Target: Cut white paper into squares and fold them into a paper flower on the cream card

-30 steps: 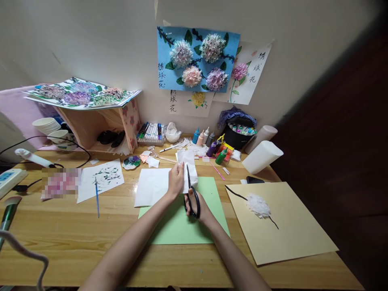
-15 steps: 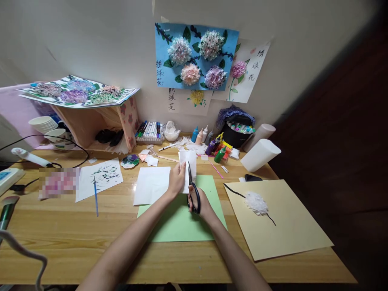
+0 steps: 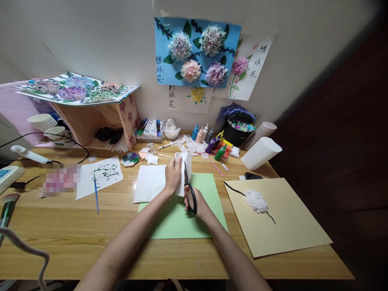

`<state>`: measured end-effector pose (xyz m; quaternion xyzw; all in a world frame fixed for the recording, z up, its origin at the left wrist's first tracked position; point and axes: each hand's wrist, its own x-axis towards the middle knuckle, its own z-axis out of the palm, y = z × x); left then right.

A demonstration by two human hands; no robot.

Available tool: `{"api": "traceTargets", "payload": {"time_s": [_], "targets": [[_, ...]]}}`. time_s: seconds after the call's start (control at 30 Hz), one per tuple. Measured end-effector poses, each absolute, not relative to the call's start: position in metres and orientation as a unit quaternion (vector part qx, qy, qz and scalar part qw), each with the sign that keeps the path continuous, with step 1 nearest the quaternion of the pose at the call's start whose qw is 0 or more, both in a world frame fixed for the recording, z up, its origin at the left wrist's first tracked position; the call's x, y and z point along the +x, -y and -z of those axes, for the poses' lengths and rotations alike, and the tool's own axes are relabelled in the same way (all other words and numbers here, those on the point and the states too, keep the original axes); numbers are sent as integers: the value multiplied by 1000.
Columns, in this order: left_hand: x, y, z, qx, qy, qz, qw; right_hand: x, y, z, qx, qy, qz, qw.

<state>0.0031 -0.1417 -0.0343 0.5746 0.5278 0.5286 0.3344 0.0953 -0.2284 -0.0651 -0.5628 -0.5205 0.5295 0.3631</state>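
Note:
My left hand (image 3: 173,174) grips a folded piece of white paper (image 3: 187,161), thumb on top, above the table. In my right hand (image 3: 195,203) are black-handled scissors (image 3: 193,198), fingers through the loops and blades pointing up along the paper. Whether the blades are inside the paper or just over it I cannot tell. Below both hands lies a green sheet (image 3: 209,218). A larger white sheet (image 3: 150,184) overlaps its left corner, beside my left wrist.
To the right, a beige board (image 3: 291,218) carries a white paper flower (image 3: 256,201). Paint bottles (image 3: 220,152), paper scraps (image 3: 188,142) and a marker set (image 3: 150,130) stand along the wall. A blue brush (image 3: 96,194) rests on a painted sheet (image 3: 112,171) at left.
Both hands, with the paper and scissors, have shifted slightly left. The paper stays in my left hand and the scissors in my right.

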Motion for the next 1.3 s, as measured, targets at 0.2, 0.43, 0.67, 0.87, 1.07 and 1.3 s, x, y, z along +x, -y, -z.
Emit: {"api": "traceTargets", "payload": {"time_s": [0.2,0.43,0.67,0.87,1.07,1.3], "targets": [[7,145,33,579,-531,-528,323,96,226,65,-569,504,-527,381],[7,147,36,591,-528,-514,328,98,224,71,-558,517,-523,385],[9,148,39,601,-532,-499,327,99,222,70,-559,492,-531,405],[8,150,38,637,-545,-460,293,101,222,66,-542,486,-546,414],[8,152,39,664,-555,-427,263,103,220,64,-556,474,-544,413],[7,154,37,677,-527,-416,300,107,222,61,-538,472,-554,426]]}}
